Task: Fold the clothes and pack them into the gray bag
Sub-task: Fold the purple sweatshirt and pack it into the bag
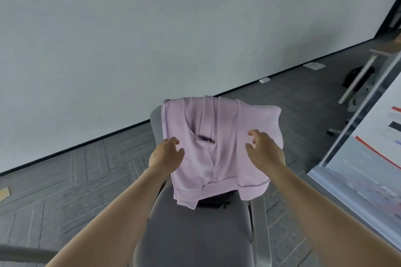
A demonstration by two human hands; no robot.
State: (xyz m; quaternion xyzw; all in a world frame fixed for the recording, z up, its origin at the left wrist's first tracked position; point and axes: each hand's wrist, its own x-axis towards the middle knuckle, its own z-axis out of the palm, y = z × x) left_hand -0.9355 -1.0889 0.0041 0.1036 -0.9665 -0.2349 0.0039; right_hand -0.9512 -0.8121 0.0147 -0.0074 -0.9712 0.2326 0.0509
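The pink garment (219, 147) hangs draped over the backrest of a gray office chair (195, 234), its hem falling toward the seat, directly ahead of and between both hands. It looks like thin, soft knit: light, limp, likely to sag and slide off the backrest once tugged, with no stiffness to hold a fold by itself. The best hold is probably at the two upper corners or shoulder seams where the cloth crests the backrest, so it can be lifted clear and hang flat. The left hand (167, 154) sits at the garment's left edge, fingers loosely curled and touching or just short of the fabric; I cannot tell whether that grip has pinched any cloth. The right hand (264, 149) hovers just in front of the garment's right side, its grip spread with fingers bent and holding nothing. A dark item (214, 200) peeks out below the hem on the seat. Beyond the right hand, a white panel (373, 147) bears red and dark marks, too blurred to read. No brand or label shows on the garment. The gray bag is not in view.
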